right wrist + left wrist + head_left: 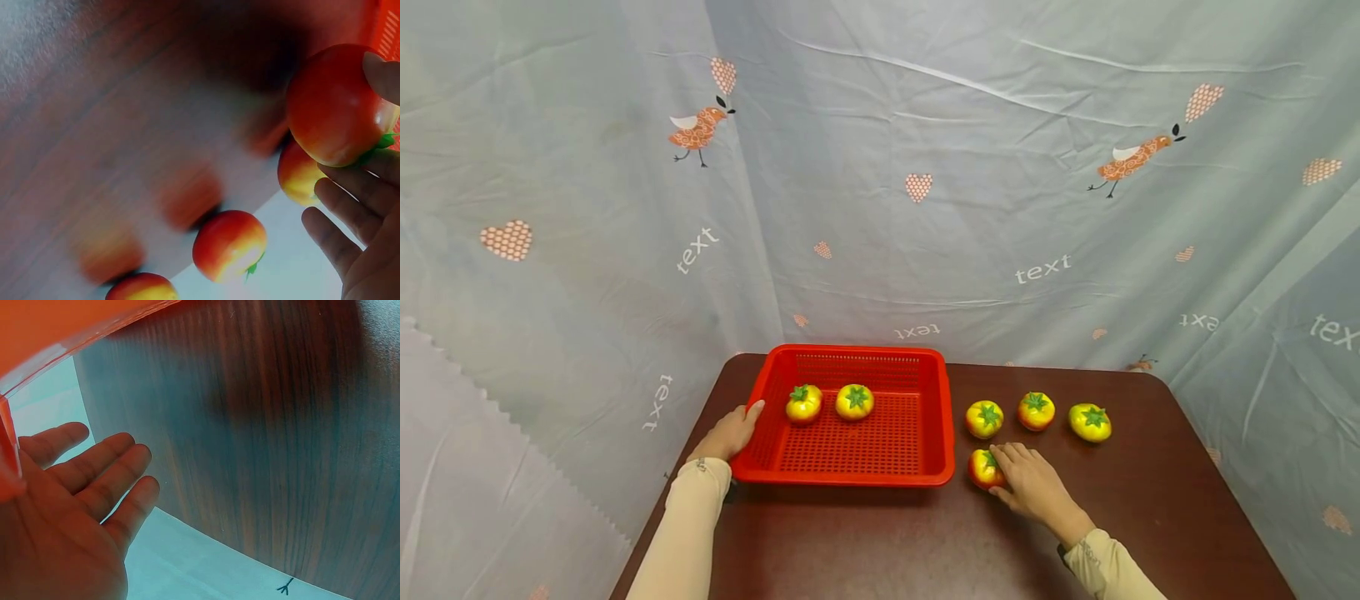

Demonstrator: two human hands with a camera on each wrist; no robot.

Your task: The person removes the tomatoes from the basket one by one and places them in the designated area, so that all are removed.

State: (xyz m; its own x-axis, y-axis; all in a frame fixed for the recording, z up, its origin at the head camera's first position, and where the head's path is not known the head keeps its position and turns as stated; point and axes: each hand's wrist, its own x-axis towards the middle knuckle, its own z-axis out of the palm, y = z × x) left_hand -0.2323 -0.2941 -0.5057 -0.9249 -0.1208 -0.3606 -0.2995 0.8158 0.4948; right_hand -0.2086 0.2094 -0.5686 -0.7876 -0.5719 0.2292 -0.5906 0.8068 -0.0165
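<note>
A red plastic basket [850, 479] with a mesh floor stands on the table, with two red-and-yellow tomatoes [804, 405] in it. My left hand [730, 433] is at the basket's left side, thumb over the rim. In the left wrist view, the left fingers [119, 469] reach out straight below the rim and curl round nothing. Right of the basket, my right hand [1033, 483] grips a tomato [983, 469] near its front right corner. The right wrist view has the thumb on one side of that tomato [334, 106] and fingers by its green leaves.
Three more tomatoes [1035, 411] sit in a loose row behind the right hand. The dark brown table [880, 550] has its back edge against a grey-blue printed curtain [865, 125], which also hangs at both sides.
</note>
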